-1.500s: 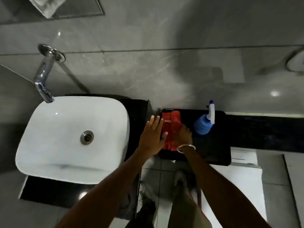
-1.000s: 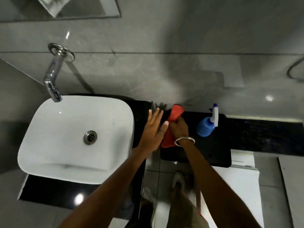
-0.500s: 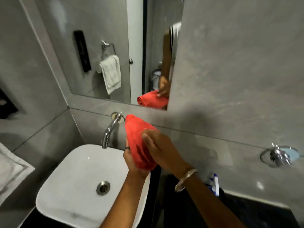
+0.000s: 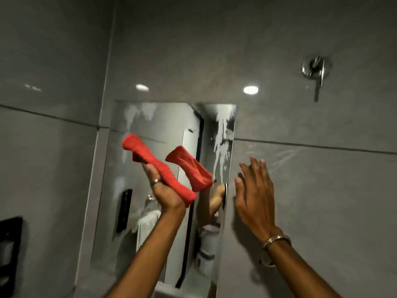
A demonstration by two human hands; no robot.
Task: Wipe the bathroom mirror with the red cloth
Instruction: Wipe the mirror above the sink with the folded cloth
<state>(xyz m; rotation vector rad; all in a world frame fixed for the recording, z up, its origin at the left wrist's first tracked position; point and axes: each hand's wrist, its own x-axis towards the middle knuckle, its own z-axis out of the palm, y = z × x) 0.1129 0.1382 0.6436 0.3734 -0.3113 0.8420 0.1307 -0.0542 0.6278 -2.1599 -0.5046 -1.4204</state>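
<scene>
The tall bathroom mirror is set into the grey wall, with white foam streaks running down its upper part. My left hand is raised in front of the glass and grips the folded red cloth, which sticks out above and below the palm. The cloth's reflection shows just to its right in the mirror. My right hand, wearing a bracelet at the wrist, is spread flat with fingers apart against the wall just right of the mirror's edge. It holds nothing.
A chrome wall fitting sits high on the right wall. A black panel is mounted on the left wall. The mirror reflects a white towel on a ring, a black fixture and a door edge.
My view swung up from the sink and counter to the mirror. The cloth passed from both hands into my left hand alone and rose to the glass. My right hand let go and moved to the wall.
</scene>
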